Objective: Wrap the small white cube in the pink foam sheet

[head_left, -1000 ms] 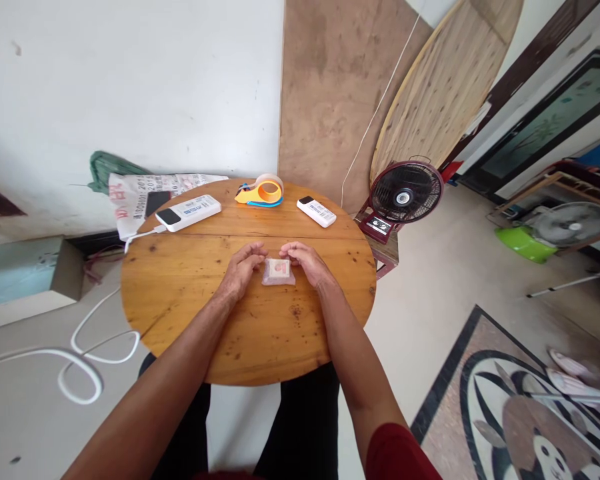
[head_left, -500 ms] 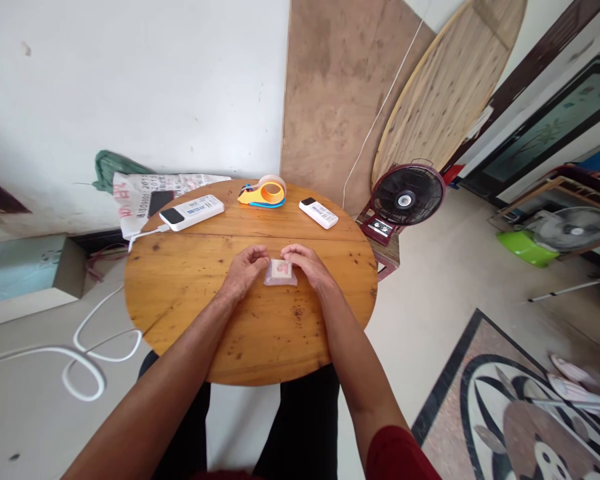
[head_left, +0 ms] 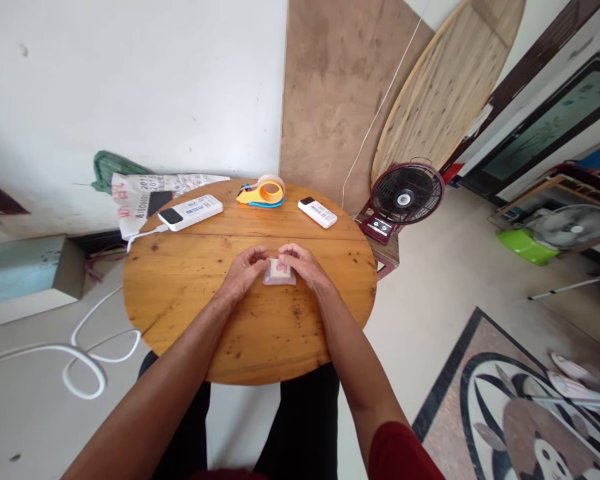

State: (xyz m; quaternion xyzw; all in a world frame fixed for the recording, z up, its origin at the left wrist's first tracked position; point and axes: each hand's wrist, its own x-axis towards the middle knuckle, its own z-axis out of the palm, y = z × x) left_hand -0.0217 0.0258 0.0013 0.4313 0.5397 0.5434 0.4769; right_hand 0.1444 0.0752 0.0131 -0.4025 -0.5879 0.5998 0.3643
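A small wrapped packet [head_left: 280,273], whitish with red print and clear pinkish wrapping, lies flat on the round wooden table [head_left: 180,280]. My left hand [head_left: 246,270] is at its left edge, thumb and fingers curled at the packet's upper left corner. From the right, my right hand [head_left: 303,263] reaches over the packet's upper right part with bent fingers, its fingertips on or just above the top edge. The exact grip of both hands is too small to make out.
Along the table's far side are a white power bank [head_left: 195,212] with a cable, an orange and blue tape dispenser [head_left: 264,192] and a smaller white device [head_left: 317,212]. A fan [head_left: 404,199] stands right of the table.
My right hand has shifted slightly left, its fingertips farther over the packet's top. My left hand is almost unmoved at the packet's left side.
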